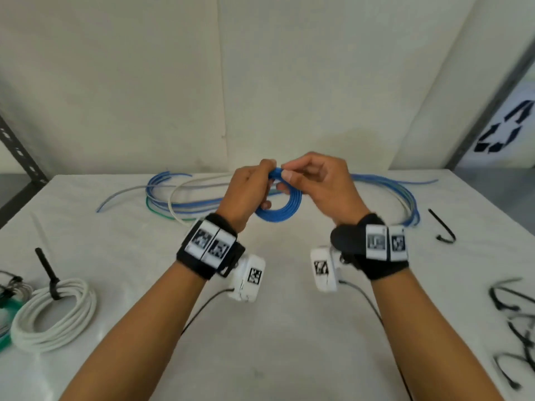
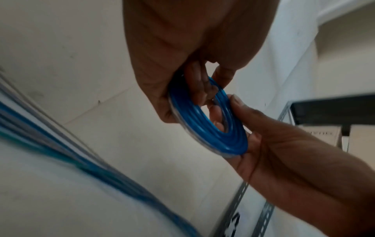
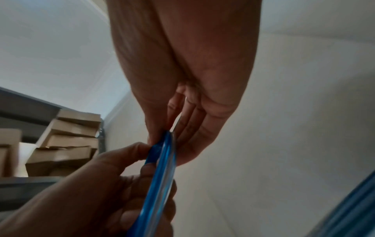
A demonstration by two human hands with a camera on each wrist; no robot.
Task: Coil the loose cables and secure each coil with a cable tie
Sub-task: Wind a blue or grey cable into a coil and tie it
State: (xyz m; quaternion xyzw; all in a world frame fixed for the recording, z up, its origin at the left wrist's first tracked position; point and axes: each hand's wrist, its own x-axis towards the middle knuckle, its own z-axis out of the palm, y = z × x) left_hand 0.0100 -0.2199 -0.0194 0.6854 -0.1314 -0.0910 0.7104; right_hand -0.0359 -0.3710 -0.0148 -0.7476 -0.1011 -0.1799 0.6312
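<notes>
A small blue cable coil (image 1: 282, 209) hangs in the air over the middle of the white table (image 1: 275, 328). My left hand (image 1: 250, 188) grips its upper left part, fingers curled through the ring. My right hand (image 1: 311, 178) pinches the top of the coil between thumb and fingers. In the left wrist view the blue coil (image 2: 211, 118) shows as a flat ring of several turns held by both hands. In the right wrist view the blue coil (image 3: 160, 173) appears edge-on between the two hands. No cable tie shows on it.
Loose blue, green and white cables (image 1: 185, 195) lie across the far side of the table. A white coil (image 1: 55, 314) bound with a black tie sits at the near left. One black tie (image 1: 443, 227) lies at the right; several more ties (image 1: 515, 328) lie at the near right edge.
</notes>
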